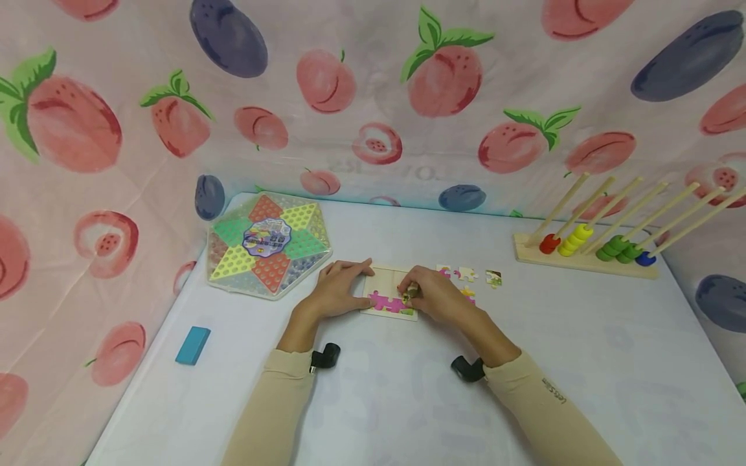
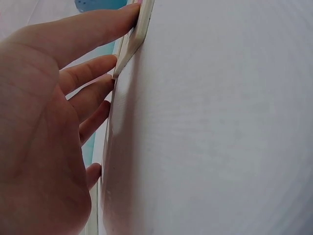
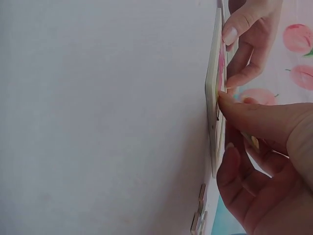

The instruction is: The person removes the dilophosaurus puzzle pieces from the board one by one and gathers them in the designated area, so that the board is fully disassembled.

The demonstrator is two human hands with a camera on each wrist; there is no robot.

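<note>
In the head view a small wooden puzzle tray [image 1: 381,279] lies on the white table, with pink jigsaw pieces [image 1: 386,301] along its near side. My left hand [image 1: 337,289] rests at the tray's left side, thumb at the near corner and fingers fairly straight toward the far edge. Over the tray's right part, my right hand [image 1: 436,294] holds a jigsaw puzzle piece [image 1: 412,290] in its curled fingers. The right wrist view shows this piece [image 3: 252,141] edge-on among the fingers, while the thumb touches the tray [image 3: 211,93].
Several loose puzzle pieces [image 1: 466,274] lie right of the tray. A Chinese checkers box [image 1: 268,246] is at the back left, a blue block [image 1: 193,345] at the left. At the back right stands a wooden rack [image 1: 585,257] of upright sticks and coloured beads, before a fruit-print cloth [image 1: 379,71].
</note>
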